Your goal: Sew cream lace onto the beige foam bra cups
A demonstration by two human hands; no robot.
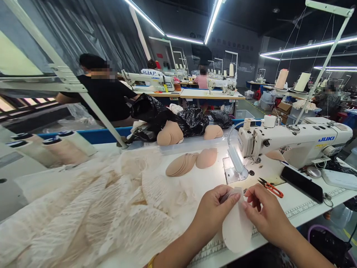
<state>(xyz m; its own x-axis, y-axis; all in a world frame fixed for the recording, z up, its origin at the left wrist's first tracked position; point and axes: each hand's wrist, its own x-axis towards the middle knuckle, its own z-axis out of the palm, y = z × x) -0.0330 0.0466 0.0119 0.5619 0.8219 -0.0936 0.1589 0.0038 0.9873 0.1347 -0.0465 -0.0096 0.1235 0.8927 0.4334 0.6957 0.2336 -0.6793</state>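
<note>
My left hand (216,208) pinches the top of a pale, rounded fabric piece (237,232), which hangs over the table's front edge. My right hand (262,210) is at the right side of that piece, its fingers curled close to the edge; whether they grip it is unclear. Beyond my hands, the sewing machine's needle area (237,173) is lit by a small lamp. Beige oval pads (182,164) lie fanned out behind and to the left, next to another beige pad group (206,158).
Cream lace fabric (97,212) covers the left side. Red-handled snips (272,188) and a black phone (301,183) lie right of my hands, below the white sewing machine (295,141). Black plastic bags (192,121) and thread cones (65,149) stand farther back. A person in black (106,96) sits ahead left.
</note>
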